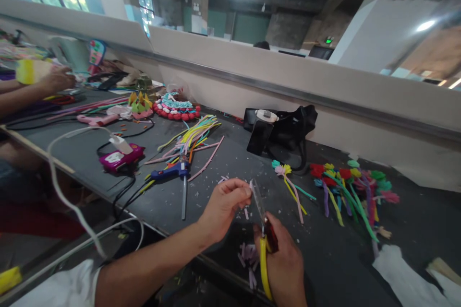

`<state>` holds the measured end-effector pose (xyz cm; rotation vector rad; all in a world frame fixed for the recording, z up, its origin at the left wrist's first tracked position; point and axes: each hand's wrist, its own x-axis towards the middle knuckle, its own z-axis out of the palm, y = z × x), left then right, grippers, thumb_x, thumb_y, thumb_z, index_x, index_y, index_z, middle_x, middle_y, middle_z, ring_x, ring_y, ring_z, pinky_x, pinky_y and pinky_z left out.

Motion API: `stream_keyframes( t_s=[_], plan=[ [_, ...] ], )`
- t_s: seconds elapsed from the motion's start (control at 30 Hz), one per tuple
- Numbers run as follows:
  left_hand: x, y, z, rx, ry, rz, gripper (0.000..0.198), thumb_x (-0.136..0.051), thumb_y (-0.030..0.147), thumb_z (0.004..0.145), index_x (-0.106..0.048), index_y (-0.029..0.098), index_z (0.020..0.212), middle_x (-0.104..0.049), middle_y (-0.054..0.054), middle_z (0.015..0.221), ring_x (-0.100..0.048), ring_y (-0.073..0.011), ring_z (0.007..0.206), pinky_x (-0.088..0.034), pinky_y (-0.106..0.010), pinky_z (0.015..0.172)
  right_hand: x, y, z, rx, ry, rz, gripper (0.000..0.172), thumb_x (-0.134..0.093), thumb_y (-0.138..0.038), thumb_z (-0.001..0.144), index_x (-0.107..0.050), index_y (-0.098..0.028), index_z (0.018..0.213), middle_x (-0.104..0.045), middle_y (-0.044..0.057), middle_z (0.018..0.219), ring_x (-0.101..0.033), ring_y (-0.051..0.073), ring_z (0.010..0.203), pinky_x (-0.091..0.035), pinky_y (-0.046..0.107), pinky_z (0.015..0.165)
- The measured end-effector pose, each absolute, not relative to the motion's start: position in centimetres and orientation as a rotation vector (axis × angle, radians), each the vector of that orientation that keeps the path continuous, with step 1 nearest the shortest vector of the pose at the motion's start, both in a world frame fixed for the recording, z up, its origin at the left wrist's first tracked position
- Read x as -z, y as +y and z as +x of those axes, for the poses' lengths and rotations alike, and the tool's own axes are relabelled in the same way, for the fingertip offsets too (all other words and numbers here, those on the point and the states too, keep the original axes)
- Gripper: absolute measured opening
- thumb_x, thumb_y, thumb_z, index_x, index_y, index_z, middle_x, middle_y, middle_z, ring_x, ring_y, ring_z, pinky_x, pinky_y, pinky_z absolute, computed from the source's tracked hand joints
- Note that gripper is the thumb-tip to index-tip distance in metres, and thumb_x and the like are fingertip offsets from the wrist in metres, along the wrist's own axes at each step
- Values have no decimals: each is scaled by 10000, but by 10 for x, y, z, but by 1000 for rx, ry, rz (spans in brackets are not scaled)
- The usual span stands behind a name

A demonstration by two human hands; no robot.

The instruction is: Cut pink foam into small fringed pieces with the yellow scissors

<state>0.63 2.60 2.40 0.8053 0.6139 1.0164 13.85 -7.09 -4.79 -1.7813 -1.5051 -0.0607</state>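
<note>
My left hand is closed in a pinch on a short lilac strip, seemingly a piece of pipe cleaner. Wrapped round the scissors, which have a yellow handle loop and a dark red one, is my right hand. The scissor blades point up and away from me, their tips right at the lilac strip. Below the hands, near the table edge, lies a small pile of cut lilac pieces. More lilac scraps are scattered on the dark tabletop around the left hand.
A blue glue gun lies left of a pipe-cleaner bundle. Pipe-cleaner flowers lie to the right. A black bag with a phone stands at the back. A white cable loops at left, near a co-worker's hand.
</note>
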Motion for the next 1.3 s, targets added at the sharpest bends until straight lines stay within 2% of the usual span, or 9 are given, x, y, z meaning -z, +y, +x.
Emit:
stream_keyframes(
  t_s=[0.13, 0.4, 0.67, 0.87, 1.3],
  plan=[
    [-26, 26, 6, -1025, 625, 846, 83, -717, 199, 658, -659, 140, 656, -571, 13, 589, -457, -80, 562, -338, -212, 575, 46, -72, 140, 80, -1532, -1834, 353, -512, -380, 889, -630, -162, 1140, -714, 73, 1061, -686, 203, 945, -540, 305, 813],
    [-27, 24, 7, -1115, 683, 968, 112, -708, 208, 672, -627, 146, 625, -550, 30, 569, -444, -84, 569, -337, -207, 566, 40, -76, 140, 190, -1589, -1952, 367, -404, -353, 908, -639, -192, 1139, -719, 65, 1056, -697, 213, 921, -559, 306, 733],
    [-26, 23, 7, -1156, 700, 994, 112, -714, 210, 670, -631, 146, 629, -567, 23, 590, -461, -93, 593, -362, -214, 589, 43, -77, 139, 281, -1602, -1944, 374, -413, -289, 866, -616, -206, 1169, -713, 62, 1061, -689, 220, 910, -550, 304, 708],
    [-25, 23, 7, -1156, 674, 935, 115, -712, 197, 671, -625, 148, 615, -553, 31, 577, -455, -85, 578, -351, -208, 579, 46, -76, 134, 283, -1551, -1951, 359, -433, -337, 894, -619, -197, 1167, -709, 71, 1056, -683, 232, 922, -549, 322, 727],
    [-25, 27, 6, -1059, 582, 846, 104, -720, 210, 687, -653, 140, 648, -551, 26, 581, -432, -67, 553, -334, -205, 571, 49, -76, 141, -23, -1544, -1862, 369, -508, -400, 877, -637, -177, 1141, -731, 40, 1024, -708, 185, 893, -543, 251, 754]
  ],
)
